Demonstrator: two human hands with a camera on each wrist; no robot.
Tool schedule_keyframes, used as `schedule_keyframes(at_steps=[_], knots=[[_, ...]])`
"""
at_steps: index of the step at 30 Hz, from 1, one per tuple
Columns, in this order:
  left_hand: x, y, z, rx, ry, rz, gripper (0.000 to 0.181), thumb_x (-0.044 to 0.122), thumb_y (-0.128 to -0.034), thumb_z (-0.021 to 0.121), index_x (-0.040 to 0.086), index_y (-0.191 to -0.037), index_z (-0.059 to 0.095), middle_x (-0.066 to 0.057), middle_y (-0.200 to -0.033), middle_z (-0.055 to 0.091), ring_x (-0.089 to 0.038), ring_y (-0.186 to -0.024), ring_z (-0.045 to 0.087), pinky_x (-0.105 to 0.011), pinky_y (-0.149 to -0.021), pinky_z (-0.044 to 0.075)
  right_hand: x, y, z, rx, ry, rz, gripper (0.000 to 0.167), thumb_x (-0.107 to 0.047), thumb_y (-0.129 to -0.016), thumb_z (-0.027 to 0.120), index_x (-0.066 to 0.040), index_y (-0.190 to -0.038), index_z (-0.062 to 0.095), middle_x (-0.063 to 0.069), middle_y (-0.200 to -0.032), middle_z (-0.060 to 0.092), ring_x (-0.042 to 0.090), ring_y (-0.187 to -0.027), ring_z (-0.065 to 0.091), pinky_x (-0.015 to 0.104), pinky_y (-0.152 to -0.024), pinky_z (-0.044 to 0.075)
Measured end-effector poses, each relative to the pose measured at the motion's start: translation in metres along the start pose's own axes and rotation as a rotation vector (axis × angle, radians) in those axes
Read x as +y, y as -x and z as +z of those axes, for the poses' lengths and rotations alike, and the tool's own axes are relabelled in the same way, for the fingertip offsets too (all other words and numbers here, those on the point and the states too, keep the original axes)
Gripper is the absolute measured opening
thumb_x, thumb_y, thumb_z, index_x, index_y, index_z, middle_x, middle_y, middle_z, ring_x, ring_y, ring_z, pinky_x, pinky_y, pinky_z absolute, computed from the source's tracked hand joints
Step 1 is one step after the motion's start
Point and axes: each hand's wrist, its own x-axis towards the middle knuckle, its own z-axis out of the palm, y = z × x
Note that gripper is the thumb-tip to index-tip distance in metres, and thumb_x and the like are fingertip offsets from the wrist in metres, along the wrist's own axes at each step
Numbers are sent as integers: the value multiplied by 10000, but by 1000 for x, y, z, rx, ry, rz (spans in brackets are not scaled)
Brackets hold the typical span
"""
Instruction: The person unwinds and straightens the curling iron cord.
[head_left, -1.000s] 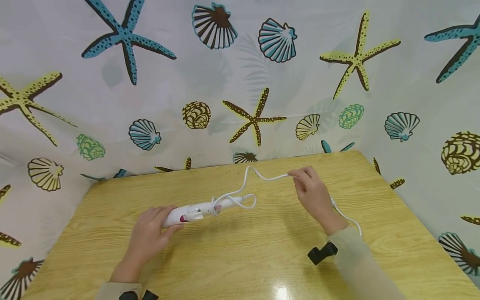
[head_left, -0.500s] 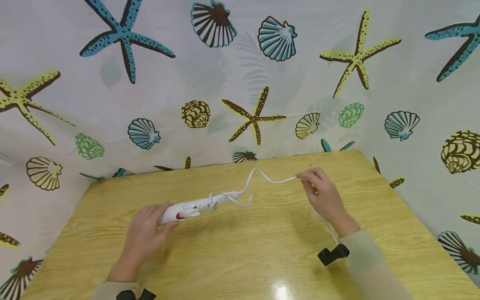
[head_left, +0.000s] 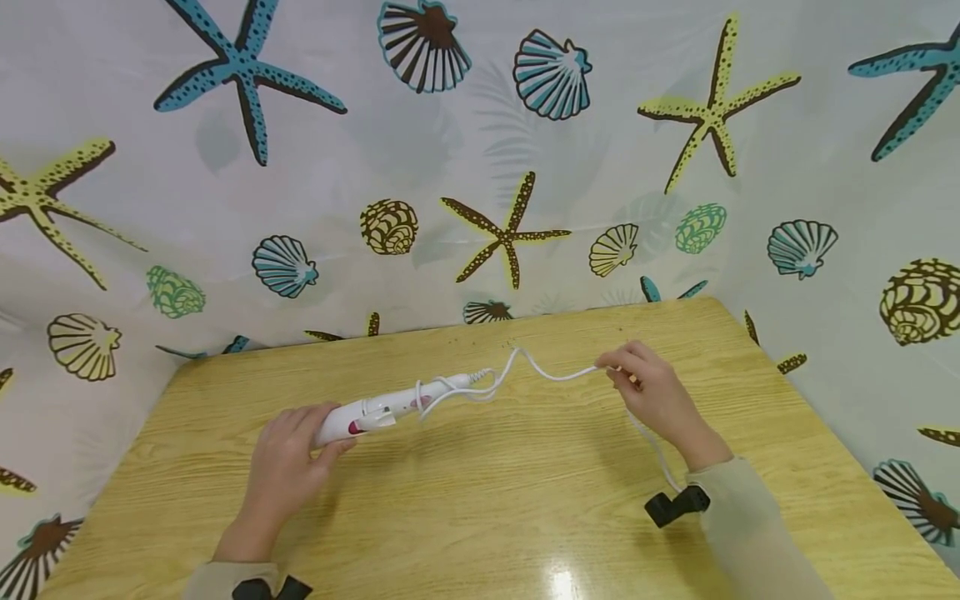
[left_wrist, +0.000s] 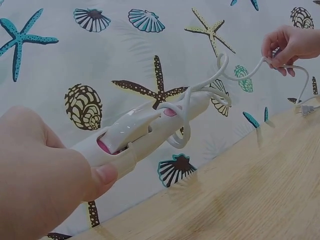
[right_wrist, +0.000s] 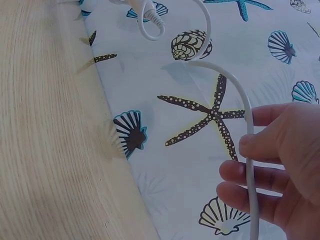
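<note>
A white hair-styling wand [head_left: 392, 405] with pink marks is gripped at its thick end by the left hand [head_left: 283, 467], tilted with its corded end up to the right. In the left wrist view the thumb of the left hand [left_wrist: 45, 170] lies along the wand [left_wrist: 150, 131]. The white cord [head_left: 555, 379] loops round the wand's far part and runs across to the right hand [head_left: 660, 400]. Thumb and fingers of the right hand [right_wrist: 285, 160] pinch the cord [right_wrist: 251, 175]. A white plug [left_wrist: 305, 109] shows beyond, near the right forearm.
Beneath both hands is a wooden table [head_left: 480, 517]. A white cloth [head_left: 450, 158] printed with starfish and shells hangs behind it and at both sides. Each wrist wears a black camera mount, as on the right wrist [head_left: 677, 505].
My right hand has moved right with the pinched cord. The left hand has shifted slightly left with the wand, whose corded end is higher. The loops near that end lie differently.
</note>
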Motion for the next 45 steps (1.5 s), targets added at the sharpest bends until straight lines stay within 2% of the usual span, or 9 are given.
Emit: schedule_keyframes(at_steps=[4,10,20,27,35,39,42,45], knots=[[1,0,-2,7,-1,-5,519,156,-621,852,11,-1071,636,-152,-985,654,-337,-887,594,-503,-747,432,4,3,-1,-52,12,29,224,87,-821,636,-77,-970,668,33,-887,562,76,-651,464,235,-547,444],[0,0,-4,30,-6,-7,521,157,-616,852,6,-1067,639,-159,-976,656,-344,-873,595,-501,-741,433,9,6,-1,-89,70,68,216,68,-830,636,-86,-977,670,19,-868,546,86,-627,409,250,-527,397],[1,0,-4,15,-12,-14,526,155,-617,853,15,-1075,636,-145,-989,656,-335,-883,592,-506,-760,425,12,10,0,-166,163,183,207,47,-857,612,-72,-1017,669,51,-908,558,155,-664,519,311,-567,448],[1,0,-3,19,-11,-1,522,148,-613,856,6,-1066,638,-156,-987,654,-344,-886,594,-504,-763,430,17,12,1,-152,188,218,196,21,-875,603,-84,-1029,663,47,-902,545,139,-630,453,302,-537,408],[2,0,-3,12,-6,0,524,149,-612,855,4,-1066,638,-158,-989,652,-343,-900,590,-510,-775,422,31,16,1,-113,207,251,194,5,-891,586,-87,-1045,660,60,-918,544,173,-658,508,324,-558,438],[2,0,-2,8,-4,-1,524,153,-613,854,16,-1068,635,-153,-994,652,-337,-899,590,-505,-778,419,38,21,1,-97,220,260,202,3,-902,570,-96,-1057,651,56,-899,531,153,-620,460,314,-531,405],[2,1,-2,6,-6,-3,521,156,-616,853,23,-1069,633,-148,-997,651,-333,-898,589,-499,-777,418,39,22,1,-114,229,274,200,-1,-899,577,-103,-1055,649,59,-899,532,156,-619,456,314,-527,401],[2,1,-2,7,-3,-2,520,157,-615,853,20,-1067,635,-148,-994,651,-332,-894,590,-500,-773,419,37,21,2,-168,227,292,193,-7,-896,584,-109,-1048,644,64,-915,539,185,-658,507,327,-542,431]])
